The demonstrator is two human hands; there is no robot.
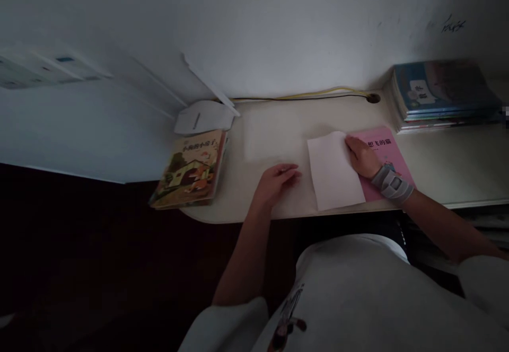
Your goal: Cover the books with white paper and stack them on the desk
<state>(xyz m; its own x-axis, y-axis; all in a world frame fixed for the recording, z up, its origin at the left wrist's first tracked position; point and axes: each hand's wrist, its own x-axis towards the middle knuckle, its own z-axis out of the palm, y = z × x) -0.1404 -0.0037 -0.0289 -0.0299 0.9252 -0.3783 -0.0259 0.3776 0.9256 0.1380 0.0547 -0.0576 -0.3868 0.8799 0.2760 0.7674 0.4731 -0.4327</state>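
Note:
A pink book (392, 158) with Chinese characters on its cover lies on the desk. A blank white sheet (336, 174) covers its left part and spreads onto the desk; whether it is loose or part of the book I cannot tell. My right hand (362, 157), with a grey band on the wrist, is closed on the sheet's right edge, over the book. To the left of the sheet, my left hand (280, 179) is just above the desk, fingers slightly bent and apart, holding nothing. Behind it, a faint white sheet (270, 134) lies flat.
A picture book stack (191, 172) sits at the desk's left end, overhanging the edge. Behind it stands a white router (204, 117) with raised antennas. Cables (302, 97) run along the wall into a hole (373, 98). More books (441, 89) are piled at the back right.

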